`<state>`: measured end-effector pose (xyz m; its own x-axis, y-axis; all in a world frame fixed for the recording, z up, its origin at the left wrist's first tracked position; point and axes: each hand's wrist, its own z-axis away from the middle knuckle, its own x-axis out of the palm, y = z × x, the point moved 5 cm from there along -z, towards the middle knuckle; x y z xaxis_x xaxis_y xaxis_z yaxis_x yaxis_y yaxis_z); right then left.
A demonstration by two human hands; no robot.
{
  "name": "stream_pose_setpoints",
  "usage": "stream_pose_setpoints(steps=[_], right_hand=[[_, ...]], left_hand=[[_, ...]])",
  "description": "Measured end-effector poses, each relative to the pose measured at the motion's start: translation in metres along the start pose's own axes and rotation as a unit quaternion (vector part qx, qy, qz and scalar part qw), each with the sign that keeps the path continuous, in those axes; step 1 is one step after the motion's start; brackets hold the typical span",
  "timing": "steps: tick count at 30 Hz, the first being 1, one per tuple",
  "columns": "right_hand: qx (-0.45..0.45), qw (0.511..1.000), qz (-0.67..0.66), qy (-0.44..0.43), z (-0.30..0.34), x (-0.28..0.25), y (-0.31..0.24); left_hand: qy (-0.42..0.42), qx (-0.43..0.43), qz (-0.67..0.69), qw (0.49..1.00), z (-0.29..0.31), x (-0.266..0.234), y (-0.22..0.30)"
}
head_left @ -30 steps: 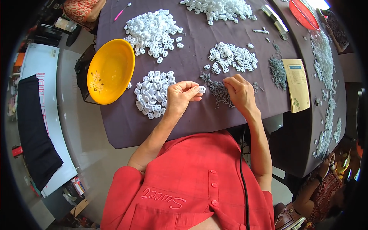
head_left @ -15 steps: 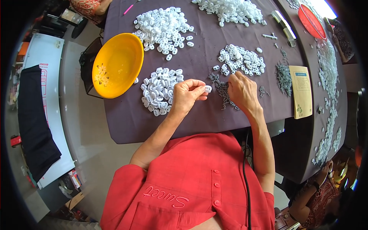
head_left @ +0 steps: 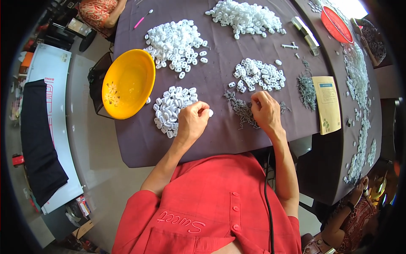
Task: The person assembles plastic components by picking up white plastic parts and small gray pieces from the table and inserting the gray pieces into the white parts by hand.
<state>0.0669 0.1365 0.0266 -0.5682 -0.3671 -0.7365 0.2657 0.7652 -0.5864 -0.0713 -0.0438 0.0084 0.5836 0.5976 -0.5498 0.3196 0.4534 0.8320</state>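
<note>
My left hand (head_left: 191, 122) is closed in a pinch on a small white oval plastic piece (head_left: 210, 113), whose edge shows past the fingertips. Just left of it lies a heap of similar white pieces (head_left: 170, 111), two dark openings visible on many. My right hand (head_left: 267, 113) has its fingers bent together at the right side of a pile of small grey screws (head_left: 240, 109). Whatever its fingertips hold, if anything, is hidden. Beyond that hand spreads another group of white oval pieces (head_left: 261, 75).
A yellow bowl (head_left: 131, 84) stands at the table's left edge. Larger white heaps (head_left: 175, 42) lie farther back. To the right are more grey screws (head_left: 306, 91), a tan booklet (head_left: 326, 103) and a white T-shaped piece (head_left: 290, 46). Other people sit nearby; a red basket (head_left: 337, 24) is far right.
The view has shifted slightly. My left hand has turned and drawn a little left, so its back now covers most of the white piece. My right hand stays by the grey screws.
</note>
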Motion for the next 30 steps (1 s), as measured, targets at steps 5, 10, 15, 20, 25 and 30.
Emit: stream_pose_setpoints(steps=[5,10,15,20,25,30], right_hand=[[0.013,0.998,-0.028,0.048,0.007,-0.008,0.012],[0.017,0.995,-0.041,0.085,0.006,-0.018,0.02],[0.047,0.988,-0.097,0.112,0.01,-0.019,0.031],[0.085,0.981,-0.141,0.106,0.013,-0.017,0.033],[0.07,0.984,-0.12,0.112,0.012,-0.019,0.029],[0.07,0.985,-0.117,0.108,0.011,-0.017,0.031]], left_hand=[[0.044,0.093,-0.111,0.988,-0.003,-0.013,0.01],[0.075,0.112,-0.222,0.966,-0.006,-0.015,0.018],[0.055,0.148,-0.161,0.974,-0.026,0.004,0.044],[0.059,0.187,-0.112,0.974,-0.068,0.037,0.054],[0.066,0.168,-0.077,0.981,-0.101,0.051,0.056],[0.037,0.141,-0.11,0.983,-0.108,0.055,0.053]])
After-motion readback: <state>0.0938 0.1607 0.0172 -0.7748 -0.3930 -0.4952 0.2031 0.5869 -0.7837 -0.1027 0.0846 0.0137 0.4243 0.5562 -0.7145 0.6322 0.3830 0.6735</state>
